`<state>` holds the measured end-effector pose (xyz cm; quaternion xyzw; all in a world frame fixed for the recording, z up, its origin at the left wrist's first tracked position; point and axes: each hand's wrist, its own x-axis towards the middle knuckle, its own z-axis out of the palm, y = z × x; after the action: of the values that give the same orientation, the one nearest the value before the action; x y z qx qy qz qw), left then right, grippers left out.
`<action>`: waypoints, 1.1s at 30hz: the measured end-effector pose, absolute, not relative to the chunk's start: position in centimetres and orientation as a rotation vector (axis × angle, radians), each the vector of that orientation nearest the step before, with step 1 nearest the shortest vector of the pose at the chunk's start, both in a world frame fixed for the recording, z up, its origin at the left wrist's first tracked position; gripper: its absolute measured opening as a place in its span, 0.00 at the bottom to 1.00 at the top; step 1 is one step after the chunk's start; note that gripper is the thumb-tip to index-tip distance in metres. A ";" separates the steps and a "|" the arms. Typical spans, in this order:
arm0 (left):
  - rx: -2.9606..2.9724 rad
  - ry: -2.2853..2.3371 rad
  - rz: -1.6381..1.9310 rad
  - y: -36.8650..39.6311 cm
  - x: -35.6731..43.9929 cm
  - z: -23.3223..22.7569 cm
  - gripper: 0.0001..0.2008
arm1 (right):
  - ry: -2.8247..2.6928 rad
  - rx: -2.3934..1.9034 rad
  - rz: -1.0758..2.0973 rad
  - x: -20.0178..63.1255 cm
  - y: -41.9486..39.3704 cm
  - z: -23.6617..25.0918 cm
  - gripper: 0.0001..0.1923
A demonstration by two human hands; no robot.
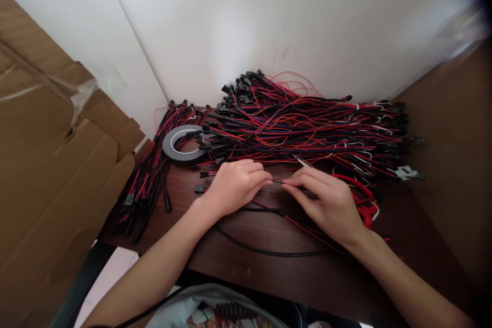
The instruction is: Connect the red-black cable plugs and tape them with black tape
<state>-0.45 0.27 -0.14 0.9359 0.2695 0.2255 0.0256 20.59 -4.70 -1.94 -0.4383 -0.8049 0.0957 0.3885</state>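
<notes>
While both hands are meeting near the middle of the tabletop (238, 261), they are pinching one thin dark wire (277, 181) between them. The left hand (234, 186) is lying knuckles up, its fingers curled in and the fingertips (265, 180) closing on the wire's left end. The right hand (326, 197) is facing it from the other side, thumb and forefinger pressing together on the same wire, the remaining fingers bending loosely over it. Both grips are nearly closed, with only the wire between the pads; whether a connector is sitting inside either grip I cannot tell.

From under the hands a black cable (265, 251) is curving toward the near edge, and a thin red lead (303, 228) is running beside it toward the right wrist. Just behind the hands a large heap (307, 125) of red, black and blue wires with black plugs is spreading along the far edge, against the white wall (269, 20). A second, smaller bundle (149, 179) is lying slantwise at the left edge. Between the two bundles a roll of tape (183, 143) is lying flat, touching the heap. Red-handled scissors (359, 197) are lying just right of the right hand, partly hidden by it. Cardboard (54, 154) is leaning beyond the left edge of the tabletop.
</notes>
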 end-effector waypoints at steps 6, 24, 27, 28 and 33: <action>2.917 0.834 0.663 0.3 -0.5 -0.2 0.13 | -2.055 -1.106 0.321 20.6 -4.7 -1.6 0.06; 2.793 0.818 0.767 0.5 -0.7 0.4 0.08 | -2.128 -1.260 0.371 21.7 -3.9 -1.4 0.06; 2.755 0.640 0.647 0.3 -0.5 0.7 0.09 | -2.085 -1.225 0.369 21.7 -4.0 -0.7 0.04; 2.742 0.593 0.561 0.2 -0.5 0.7 0.11 | -2.093 -1.201 0.384 21.7 -4.1 -0.5 0.04; 2.687 0.552 0.319 0.0 -0.2 0.2 0.07 | -2.350 -1.058 0.610 22.0 -4.3 0.1 0.08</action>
<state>-0.23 0.02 0.20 0.9555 0.1963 0.1135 0.1888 22.02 -4.33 0.06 -0.3874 -0.8606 0.2232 0.2441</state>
